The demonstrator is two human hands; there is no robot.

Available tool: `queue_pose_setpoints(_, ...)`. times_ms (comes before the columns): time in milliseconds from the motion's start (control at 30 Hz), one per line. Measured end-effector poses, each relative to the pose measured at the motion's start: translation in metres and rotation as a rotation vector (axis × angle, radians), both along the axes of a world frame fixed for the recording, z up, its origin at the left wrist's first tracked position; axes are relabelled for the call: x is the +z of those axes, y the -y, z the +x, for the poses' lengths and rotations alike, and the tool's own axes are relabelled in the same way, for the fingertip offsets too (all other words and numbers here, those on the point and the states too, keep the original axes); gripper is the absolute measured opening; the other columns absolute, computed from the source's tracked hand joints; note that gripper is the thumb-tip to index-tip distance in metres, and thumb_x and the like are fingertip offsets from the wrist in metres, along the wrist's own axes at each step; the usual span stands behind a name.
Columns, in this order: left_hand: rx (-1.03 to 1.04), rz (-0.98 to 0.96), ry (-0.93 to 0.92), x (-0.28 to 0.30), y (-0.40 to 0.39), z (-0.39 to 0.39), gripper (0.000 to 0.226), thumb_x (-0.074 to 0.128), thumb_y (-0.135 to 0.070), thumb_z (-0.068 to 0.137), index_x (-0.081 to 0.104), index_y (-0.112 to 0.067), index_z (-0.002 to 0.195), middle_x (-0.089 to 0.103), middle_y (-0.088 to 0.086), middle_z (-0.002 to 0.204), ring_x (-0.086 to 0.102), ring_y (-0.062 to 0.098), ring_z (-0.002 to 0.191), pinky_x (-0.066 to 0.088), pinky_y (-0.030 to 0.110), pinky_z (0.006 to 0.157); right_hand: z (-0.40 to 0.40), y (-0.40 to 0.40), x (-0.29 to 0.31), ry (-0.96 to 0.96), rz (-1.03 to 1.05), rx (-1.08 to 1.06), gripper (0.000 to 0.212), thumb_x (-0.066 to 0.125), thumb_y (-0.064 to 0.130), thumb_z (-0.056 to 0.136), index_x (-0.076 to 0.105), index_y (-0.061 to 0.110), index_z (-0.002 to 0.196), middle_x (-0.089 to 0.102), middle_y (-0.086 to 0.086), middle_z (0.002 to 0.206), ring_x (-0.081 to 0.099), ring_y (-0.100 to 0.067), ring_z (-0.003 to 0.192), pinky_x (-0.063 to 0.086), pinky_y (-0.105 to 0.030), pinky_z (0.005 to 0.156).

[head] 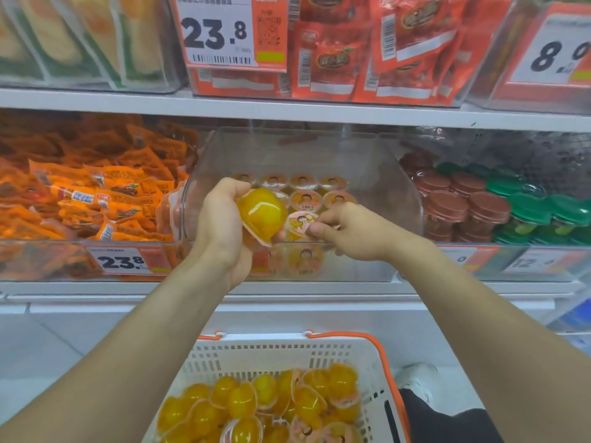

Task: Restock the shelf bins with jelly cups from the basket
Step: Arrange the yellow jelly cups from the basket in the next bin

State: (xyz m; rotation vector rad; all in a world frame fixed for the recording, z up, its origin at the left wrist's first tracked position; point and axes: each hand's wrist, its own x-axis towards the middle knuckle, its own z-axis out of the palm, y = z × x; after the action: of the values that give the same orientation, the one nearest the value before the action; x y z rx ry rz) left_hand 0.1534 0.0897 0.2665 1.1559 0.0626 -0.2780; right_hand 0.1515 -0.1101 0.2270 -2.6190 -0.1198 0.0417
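Left hand (220, 225) curled round yellow domed jelly cup (260, 215), right hand (347, 233) pinching pink-lidded jelly cup (300, 222), over clear plastic shelf bin (399, 193) holding lidded cups; white orange-handled basket (284, 353) below, heaped with more.

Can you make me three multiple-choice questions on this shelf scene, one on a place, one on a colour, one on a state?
1. Where is the basket?
A. Below the shelf, in front of the person
B. On the top shelf
C. Inside the clear bin

2. What colour is the jelly in the cup held by the left hand?
A. Green
B. Yellow-orange
C. Blue

3. What is the right hand doing?
A. Hanging idle
B. Gripping the basket handle
C. Pinching a cup at the clear bin

Answers: 1 A, the basket sits low in the view under the shelf edge. 2 B, the jelly shows yellow-orange through the cup. 3 C, its fingers pinch a pink-lidded cup over the bin's front.
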Motion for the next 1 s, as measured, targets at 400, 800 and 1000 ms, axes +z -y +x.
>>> queue_pose_setpoints(400, -0.152, -0.038, -0.077, 0.006, 0.022, -0.001, 0.052, 0.051, -0.042, 0.102, 0.061, 0.006, 0.117, 0.067, 0.029, 0.118, 0.067, 0.041, 0.109, 0.055, 0.056, 0.091, -0.037, -0.023, 0.024, 0.386, 0.675, 0.039, 0.036, 0.079, 0.024, 0.084, 0.066, 0.015, 0.117, 0.071, -0.005, 0.104, 0.069, -0.020, 0.082, 0.058, -0.029, 0.074)
queue_pose_setpoints(800, -0.337, 1.311, 0.755, -0.013, 0.027, 0.027, 0.025, 0.048, -0.026, 0.095, 0.070, -0.018, 0.100, 0.070, 0.001, 0.098, 0.062, 0.024, 0.097, 0.044, 0.032, 0.074, -0.034, 0.034, 0.026, 0.523, 0.140, -0.179, 0.010, 0.074, 0.027, 0.088, 0.079, 0.021, 0.094, 0.070, 0.005, 0.088, 0.066, -0.011, 0.081, 0.052, -0.029, 0.080)
queue_pose_setpoints(1000, -0.533, 1.519, 0.736, -0.034, 0.033, 0.034, 0.035, 0.041, -0.026, 0.096, 0.067, -0.032, 0.118, 0.067, 0.000, 0.125, 0.056, 0.031, 0.121, 0.042, 0.043, 0.101, -0.030, 0.029, 0.017, 0.191, -0.087, -0.148, 0.005, 0.082, 0.034, 0.080, 0.080, 0.030, 0.083, 0.074, 0.010, 0.087, 0.059, -0.003, 0.069, 0.047, -0.023, 0.074)
